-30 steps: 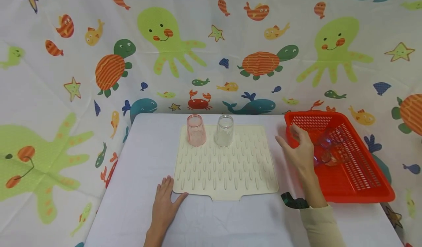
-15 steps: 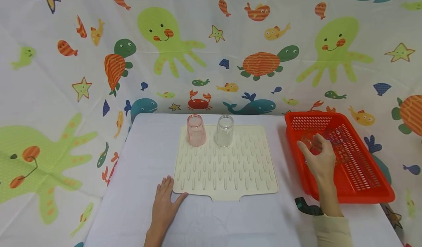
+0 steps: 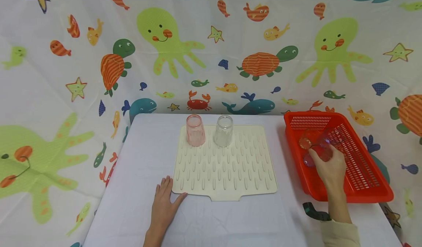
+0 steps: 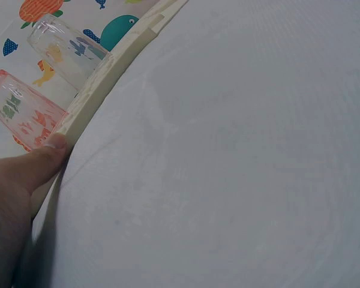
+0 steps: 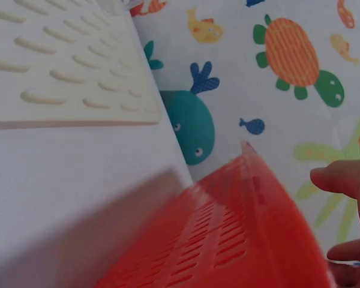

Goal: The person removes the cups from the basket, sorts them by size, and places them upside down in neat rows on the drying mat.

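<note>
My right hand (image 3: 331, 166) is down inside the red plastic basket (image 3: 369, 194), thumb and fingers bent about a reddish-purple clear glass (image 3: 324, 153). Whether they grip it cannot be made out. Close by in the basket lie an orange-tinted glass (image 3: 304, 143) and purple-tinted glassware (image 3: 309, 160). Only the thumb and some fingers of that hand appear in the right wrist view. My left hand (image 3: 163, 205) lies flat on the table, its thumb touching the cream ribbed drying mat (image 3: 227, 177). A pink glass (image 3: 196, 131) and a clear glass (image 3: 224, 131) stand upside down on this mat.
A white cloth covers the table (image 3: 244, 221). Behind it and to the left hangs a white curtain (image 3: 197, 71) printed with sea animals. The basket's raised, slotted wall (image 5: 210, 240) stands between the mat and my right hand.
My right hand has moved rightward from the basket's left rim and down among the glasses, its fingers bending. My left hand and the two glasses on the mat have stayed put.
</note>
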